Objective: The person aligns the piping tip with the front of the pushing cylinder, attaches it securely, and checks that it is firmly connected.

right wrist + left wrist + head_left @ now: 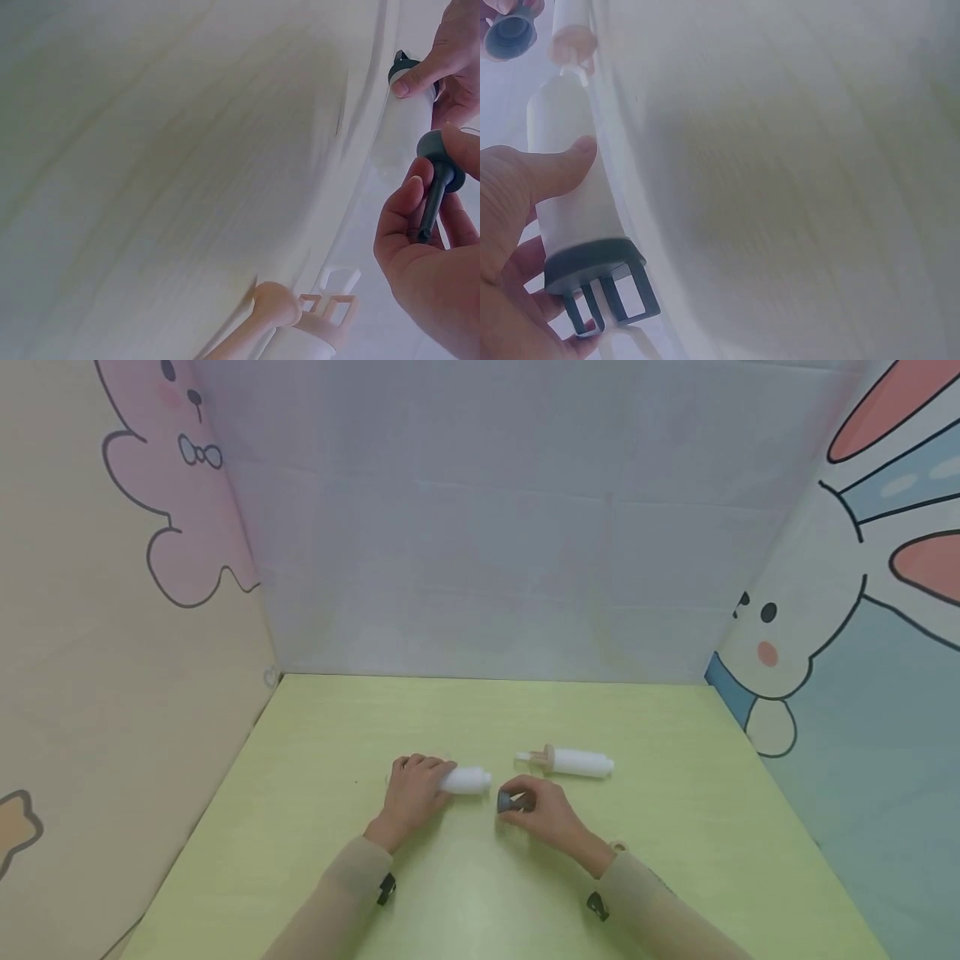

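My left hand (415,791) grips a white cylindrical bottle (467,781) lying on its side. In the left wrist view, a dark grey-green collar (592,266) with open prongs is fitted at one end of this bottle, and the thumb lies along its body. To the right, my right hand (551,814) pinches a dark grey-green piece (439,187) with a rounded, cup-like head and a thin stem. Its cup mouth (511,36) faces the left wrist camera. The two hands are apart, with the piece close to the bottle's plain end.
A second white bottle (581,762) with a beige pronged collar (550,758) lies behind my right hand. A beige piece with a knobbed end (274,304) lies near my right wrist. Cartoon-printed walls (495,568) enclose the yellow-green table (480,893) on three sides.
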The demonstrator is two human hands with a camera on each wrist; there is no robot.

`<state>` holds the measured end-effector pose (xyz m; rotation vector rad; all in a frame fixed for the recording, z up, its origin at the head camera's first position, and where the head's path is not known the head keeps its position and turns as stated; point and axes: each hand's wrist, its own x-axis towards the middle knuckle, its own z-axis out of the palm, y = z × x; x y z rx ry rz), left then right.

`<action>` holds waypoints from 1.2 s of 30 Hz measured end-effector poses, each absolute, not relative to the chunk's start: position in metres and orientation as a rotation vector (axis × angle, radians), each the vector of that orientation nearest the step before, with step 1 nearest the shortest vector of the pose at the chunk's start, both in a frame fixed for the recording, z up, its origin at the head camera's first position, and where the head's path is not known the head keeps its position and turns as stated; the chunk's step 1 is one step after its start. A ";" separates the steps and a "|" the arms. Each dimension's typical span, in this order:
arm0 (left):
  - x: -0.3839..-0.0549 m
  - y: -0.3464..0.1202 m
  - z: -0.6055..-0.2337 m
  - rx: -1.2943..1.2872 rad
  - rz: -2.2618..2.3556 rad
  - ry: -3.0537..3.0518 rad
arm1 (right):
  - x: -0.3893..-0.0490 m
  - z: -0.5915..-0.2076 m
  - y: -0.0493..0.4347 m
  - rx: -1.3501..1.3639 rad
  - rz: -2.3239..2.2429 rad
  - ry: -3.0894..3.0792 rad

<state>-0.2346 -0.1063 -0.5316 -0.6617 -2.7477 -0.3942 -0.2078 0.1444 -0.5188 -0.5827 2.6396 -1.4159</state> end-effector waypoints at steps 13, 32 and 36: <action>-0.222 -0.105 -0.525 -0.691 -0.397 -2.718 | -0.211 -0.519 0.148 -0.550 -1.408 2.674; -0.207 -0.102 -0.515 -0.749 -0.393 -2.672 | -0.212 -0.520 0.147 -0.552 -1.465 2.646; -0.205 -0.102 -0.515 -0.754 -0.405 -2.659 | -0.212 -0.519 0.145 -0.553 -1.473 2.630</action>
